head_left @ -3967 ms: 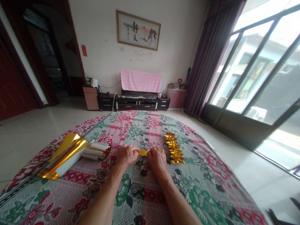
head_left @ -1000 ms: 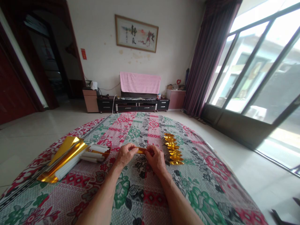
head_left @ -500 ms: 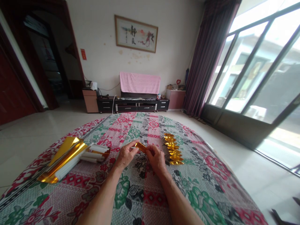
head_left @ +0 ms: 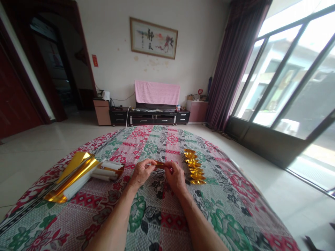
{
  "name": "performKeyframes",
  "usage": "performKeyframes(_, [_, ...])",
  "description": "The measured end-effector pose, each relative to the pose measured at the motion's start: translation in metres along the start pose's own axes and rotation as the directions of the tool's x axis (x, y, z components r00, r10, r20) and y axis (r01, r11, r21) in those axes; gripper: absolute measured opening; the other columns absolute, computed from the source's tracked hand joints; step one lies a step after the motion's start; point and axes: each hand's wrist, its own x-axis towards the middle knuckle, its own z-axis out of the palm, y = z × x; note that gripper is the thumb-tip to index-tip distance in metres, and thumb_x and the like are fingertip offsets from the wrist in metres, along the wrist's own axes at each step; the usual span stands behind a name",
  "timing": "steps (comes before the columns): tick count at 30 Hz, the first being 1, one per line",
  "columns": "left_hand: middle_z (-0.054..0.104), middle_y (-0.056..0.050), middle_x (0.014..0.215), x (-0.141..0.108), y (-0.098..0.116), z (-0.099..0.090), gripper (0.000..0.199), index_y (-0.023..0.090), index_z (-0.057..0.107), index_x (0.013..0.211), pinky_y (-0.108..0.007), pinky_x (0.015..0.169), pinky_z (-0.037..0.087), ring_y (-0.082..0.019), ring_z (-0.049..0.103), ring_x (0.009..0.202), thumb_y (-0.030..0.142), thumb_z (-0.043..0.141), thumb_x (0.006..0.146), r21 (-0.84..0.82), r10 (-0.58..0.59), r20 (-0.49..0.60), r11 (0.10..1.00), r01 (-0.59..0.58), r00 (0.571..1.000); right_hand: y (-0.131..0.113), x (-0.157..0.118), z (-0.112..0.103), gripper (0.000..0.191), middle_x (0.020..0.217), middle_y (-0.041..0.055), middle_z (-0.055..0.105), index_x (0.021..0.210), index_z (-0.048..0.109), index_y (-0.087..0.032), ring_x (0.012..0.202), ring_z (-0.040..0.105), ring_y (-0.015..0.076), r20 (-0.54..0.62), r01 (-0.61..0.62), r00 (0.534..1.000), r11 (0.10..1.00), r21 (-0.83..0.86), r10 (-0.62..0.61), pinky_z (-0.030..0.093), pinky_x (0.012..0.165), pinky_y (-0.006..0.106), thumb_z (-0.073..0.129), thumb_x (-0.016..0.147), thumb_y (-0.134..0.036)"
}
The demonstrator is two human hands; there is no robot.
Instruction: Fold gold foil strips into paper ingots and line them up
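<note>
A small strip of gold foil paper (head_left: pixel 160 165) is stretched level between my two hands above the patterned cloth. My left hand (head_left: pixel 142 171) pinches its left end between thumb and fingers. At its right end, my right hand (head_left: pixel 175 174) grips it with bent fingers. To the right of my hands lies a column of several folded gold pieces (head_left: pixel 195 166), pointed at both ends. On the left, gold foil sheets (head_left: pixel 75 176) lie beside white rolled bundles (head_left: pixel 106 170).
A flowered cloth (head_left: pixel 149 148) covers the round table. Beyond it, across the tiled floor, stands a black low cabinet (head_left: pixel 154 118) under a pink cloth (head_left: pixel 157 92). Large windows (head_left: pixel 280 80) and a purple curtain (head_left: pixel 227 73) are on the right.
The gold strip has turned from slanting to nearly level, and it shows narrower between my fingers. Both hands stay in nearly the same place.
</note>
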Motion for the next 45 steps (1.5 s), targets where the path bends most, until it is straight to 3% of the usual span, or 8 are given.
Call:
performKeyframes(5, [0.07, -0.002, 0.068, 0.0, -0.001, 0.001, 0.016, 0.017, 0.063, 0.078, -0.025, 0.062, 0.046, -0.017, 0.064, 0.067, 0.028, 0.058, 0.067, 0.021, -0.005, 0.009, 1.0, 0.004, 1.0, 0.0, 0.0, 0.0, 0.024, 0.113, 0.0074, 0.055, 0.094, 0.061, -0.02, 0.102, 0.05, 0.0191, -0.063, 0.137, 0.988, 0.989, -0.057, -0.14, 0.04, 0.089, 0.032, 0.05, 0.074, -0.014])
performKeyframes(11, [0.067, 0.0, 0.066, -0.002, -0.001, 0.002, 0.015, 0.017, 0.062, 0.078, -0.023, 0.059, 0.044, -0.015, 0.062, 0.063, 0.026, 0.055, 0.068, 0.045, -0.009, 0.033, 0.999, 0.007, 0.999, 0.005, -0.002, 0.005, 0.021, 0.116, 0.0053, 0.052, 0.086, 0.062, -0.022, 0.107, 0.046, 0.0206, -0.006, 0.173, 0.985, 0.978, -0.115, -0.175, 0.037, 0.093, 0.037, 0.052, 0.071, -0.01])
performKeyframes(16, [0.066, 0.001, 0.064, -0.001, -0.003, 0.002, 0.015, 0.017, 0.062, 0.077, -0.023, 0.055, 0.043, -0.015, 0.06, 0.06, 0.025, 0.054, 0.066, 0.046, -0.027, 0.041, 0.999, 0.025, 0.999, 0.0, 0.0, 0.001, 0.023, 0.12, 0.0075, 0.048, 0.092, 0.059, -0.021, 0.109, 0.044, 0.021, -0.065, 0.182, 0.979, 0.973, -0.139, -0.193, 0.037, 0.093, 0.038, 0.052, 0.072, -0.011])
performKeyframes(21, [0.065, 0.001, 0.063, 0.0, -0.004, 0.002, 0.017, 0.017, 0.063, 0.077, -0.023, 0.053, 0.041, -0.015, 0.058, 0.058, 0.029, 0.057, 0.066, 0.042, -0.026, 0.019, 0.999, 0.025, 0.999, -0.015, -0.001, -0.005, 0.018, 0.105, 0.0073, 0.054, 0.091, 0.059, -0.02, 0.098, 0.049, 0.019, -0.067, 0.218, 0.971, 0.965, -0.144, -0.229, 0.04, 0.087, 0.034, 0.05, 0.077, -0.014])
performKeyframes(28, [0.053, 0.005, 0.049, -0.001, -0.004, 0.002, 0.014, 0.017, 0.062, 0.076, -0.021, 0.045, 0.034, -0.011, 0.047, 0.044, 0.025, 0.052, 0.069, 0.136, -0.005, 0.009, 0.991, 0.003, 1.0, -0.01, -0.004, 0.001, 0.022, 0.091, 0.0041, 0.061, 0.089, 0.062, -0.022, 0.087, 0.053, 0.0177, 0.097, 0.204, 0.977, 0.963, -0.178, -0.189, 0.04, 0.08, 0.03, 0.05, 0.074, -0.011])
performKeyframes(30, [0.055, 0.004, 0.053, -0.001, -0.003, 0.001, 0.014, 0.018, 0.062, 0.075, -0.022, 0.049, 0.038, -0.011, 0.05, 0.049, 0.02, 0.049, 0.069, 0.22, 0.074, 0.03, 0.972, -0.079, 0.997, -0.007, -0.004, 0.002, 0.021, 0.088, 0.0033, 0.061, 0.085, 0.063, -0.022, 0.084, 0.053, 0.0172, 0.13, 0.19, 0.977, 0.963, -0.193, -0.167, 0.039, 0.078, 0.029, 0.049, 0.074, -0.011])
performKeyframes(34, [0.063, -0.004, 0.086, -0.002, -0.003, -0.001, 0.019, 0.018, 0.064, 0.07, -0.028, 0.08, 0.044, -0.016, 0.058, 0.083, 0.009, 0.048, 0.065, 0.407, 0.309, 0.103, 0.854, -0.324, 0.945, -0.006, -0.005, 0.001, 0.019, 0.083, 0.0028, 0.061, 0.078, 0.063, -0.022, 0.081, 0.053, 0.0168, 0.173, 0.199, 0.971, 0.957, -0.211, -0.163, 0.038, 0.076, 0.028, 0.049, 0.074, -0.01])
performKeyframes(45, [0.061, -0.009, 0.107, -0.004, -0.01, -0.005, 0.017, 0.019, 0.067, 0.071, -0.037, 0.093, 0.04, -0.024, 0.054, 0.101, 0.01, 0.057, 0.061, 0.574, 0.292, 0.202, 0.738, -0.355, 0.935, -0.007, -0.007, 0.001, 0.018, 0.083, 0.0037, 0.06, 0.071, 0.062, -0.02, 0.08, 0.053, 0.0164, 0.207, 0.185, 0.969, 0.955, -0.233, -0.138, 0.038, 0.074, 0.027, 0.048, 0.068, -0.008])
